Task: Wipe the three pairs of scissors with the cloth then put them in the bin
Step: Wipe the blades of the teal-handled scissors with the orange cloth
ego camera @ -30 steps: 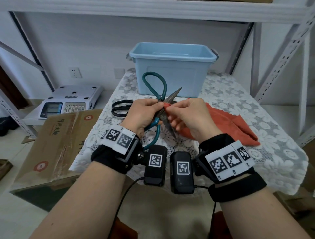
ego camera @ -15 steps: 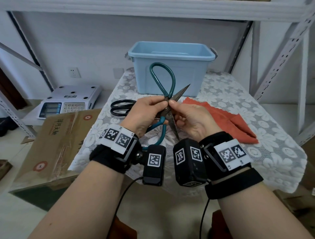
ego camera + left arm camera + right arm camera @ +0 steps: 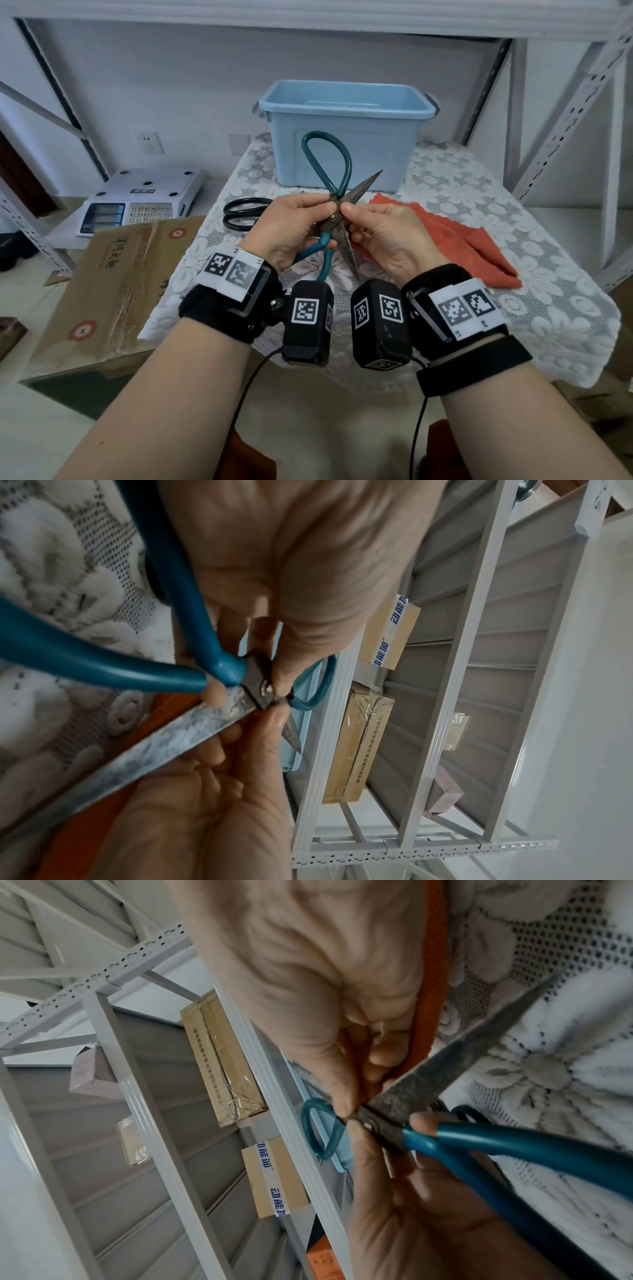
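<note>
Table (image 3: 513, 308): covered in white floral lace, bearing all items below.

Bin (image 3: 346, 137): light blue plastic, open top, at the far edge of the table; interior not visible.

Cloth (image 3: 462, 246): orange-red, lying crumpled on the lace to the right of the hands, one edge reaching under the right hand.

Black scissors (image 3: 239, 214): flat on the table left of the hands, partly hidden by the left hand.

Teal-handled scissors (image 3: 337, 219): held above the table in front of the bin, blades spread wide in an X; one handle loop rises toward the bin, one dark, stained blade points down toward the person.

Left hand (image 3: 291, 229): fingers and thumb curled round the lower teal handle at the pivot.

Right hand (image 3: 380, 233): thumb and forefinger pinch the scissors at the pivot; the lower blade runs past its palm.
</note>
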